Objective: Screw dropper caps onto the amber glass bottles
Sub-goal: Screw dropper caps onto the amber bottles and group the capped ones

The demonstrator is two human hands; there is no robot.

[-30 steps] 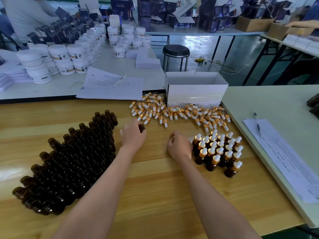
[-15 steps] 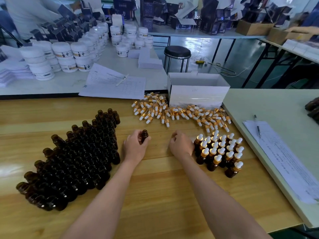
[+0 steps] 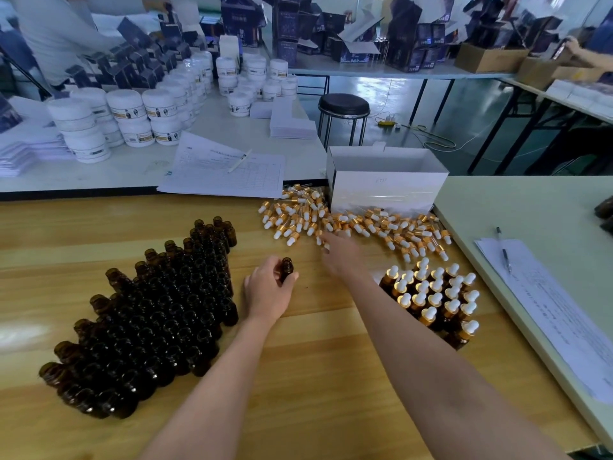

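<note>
Amber bottle [image 3: 287,267] gripped in left hand [image 3: 269,291]; right hand [image 3: 339,254] blurred, grip unclear, at dropper caps [image 3: 300,215]

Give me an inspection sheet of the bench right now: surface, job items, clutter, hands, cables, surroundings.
Surface: wooden table, glossy, no spills seen.
Job's things: uncapped bottles massed at left; loose dropper caps piled at the far side; capped bottles clustered at right.
Clutter: white box behind the caps; form sheet just past the far edge; second sheet on the right-hand table.
Hands: left hand holds one open bottle, mouth up; right hand blurred at the caps' near edge, grip cannot be told.
Cables: cable on the floor past the stool.
Surroundings: white jars on the next table; dark cartons on the back table.
</note>
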